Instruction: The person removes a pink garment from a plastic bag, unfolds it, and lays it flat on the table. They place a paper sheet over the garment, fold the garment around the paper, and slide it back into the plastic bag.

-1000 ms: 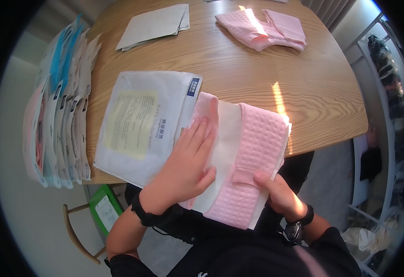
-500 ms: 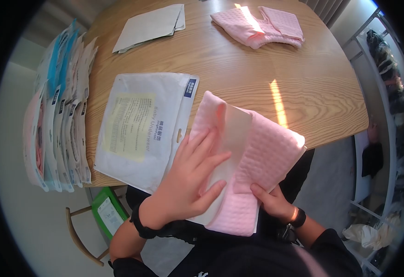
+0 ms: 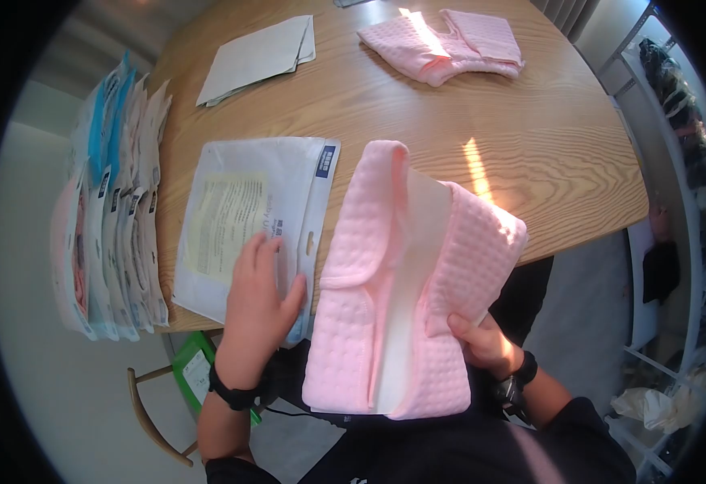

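Note:
My right hand (image 3: pixel 490 345) grips the lower right edge of a pink quilted baby garment (image 3: pixel 349 335), thumb on top. The garment is folded around a pale cardboard sheet (image 3: pixel 413 250), which shows as a strip down the middle. It is held up at the table's front edge, tilted. To its left lies a white plastic packaging bag (image 3: pixel 296 173) with a hang hole, a yellow text panel and "Baby Underwear" print. My left hand (image 3: pixel 258 302) is over the bag's lower right part, open, fingers apart and fingertips at the print.
Another folded pink garment (image 3: pixel 482 44) and a stack of pale sheets (image 3: pixel 260 56) lie at the back of the wooden table (image 3: pixel 562 153). Filled packages (image 3: pixel 119 234) stand in a row at the left edge. A green item is on the chair (image 3: pixel 155 419) below; shelves (image 3: pixel 675 153) stand right.
My left hand has left the garment and moved left onto the packaging bag. The garment's left flap now lies folded over the cardboard. My right hand keeps its hold.

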Motion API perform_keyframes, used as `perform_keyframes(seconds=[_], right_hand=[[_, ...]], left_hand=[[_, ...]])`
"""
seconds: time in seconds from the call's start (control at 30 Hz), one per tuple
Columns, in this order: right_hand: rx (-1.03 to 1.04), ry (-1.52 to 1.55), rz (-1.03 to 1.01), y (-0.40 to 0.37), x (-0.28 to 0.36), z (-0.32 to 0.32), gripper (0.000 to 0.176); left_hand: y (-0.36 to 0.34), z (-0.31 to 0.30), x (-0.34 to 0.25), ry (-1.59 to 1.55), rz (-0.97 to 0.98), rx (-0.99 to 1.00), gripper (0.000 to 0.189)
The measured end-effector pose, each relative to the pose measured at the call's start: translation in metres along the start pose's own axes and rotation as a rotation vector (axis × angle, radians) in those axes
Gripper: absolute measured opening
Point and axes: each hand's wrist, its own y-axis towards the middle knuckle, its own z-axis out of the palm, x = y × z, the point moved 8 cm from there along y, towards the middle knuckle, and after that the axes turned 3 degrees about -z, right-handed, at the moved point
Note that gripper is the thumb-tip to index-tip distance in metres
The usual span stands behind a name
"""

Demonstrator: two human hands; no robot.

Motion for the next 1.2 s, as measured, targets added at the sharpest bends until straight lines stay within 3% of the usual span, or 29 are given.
perform_keyframes(seconds=[0.13,0.2,0.23,0.3,0.33,0.4,0.53,0.67,0.93,1.2], right_hand=[[-0.017,-0.021,0.053,-0.006,0.003,0.004,0.063],[-0.034,-0.011,0.072,-0.008,0.003,0.003,0.063],[-0.021,-0.043,0.059,-0.010,0.002,0.000,0.059],[-0.008,-0.074,0.043,-0.011,0.003,0.001,0.055],[0.000,-0.149,0.028,-0.011,0.007,0.005,0.054],[-0.020,-0.222,0.006,-0.012,0.012,0.010,0.053],[-0.026,-0.278,0.035,-0.012,0.012,0.016,0.050],[-0.037,-0.280,0.063,-0.011,0.007,0.015,0.049],[-0.141,-0.204,0.064,-0.007,0.027,0.020,0.049],[-0.229,-0.231,0.042,-0.005,0.031,0.010,0.049]], left_hand=[[-0.001,0.006,0.002,-0.023,0.013,-0.038,0.045],[-0.003,0.011,0.024,-0.113,-0.424,0.152,0.040],[-0.006,0.012,0.027,-0.112,-0.425,0.150,0.040],[-0.008,0.002,0.011,0.022,-0.086,-0.022,0.039],[-0.009,0.002,0.009,0.023,-0.082,-0.020,0.039],[-0.012,-0.011,-0.022,0.204,0.197,-0.217,0.046],[-0.013,-0.013,-0.031,0.265,0.202,-0.221,0.066],[-0.016,-0.016,-0.029,0.120,0.081,-0.167,0.066],[-0.025,-0.027,-0.048,-0.023,0.328,-0.039,0.054],[-0.030,-0.036,-0.053,-0.028,0.327,-0.017,0.053]])
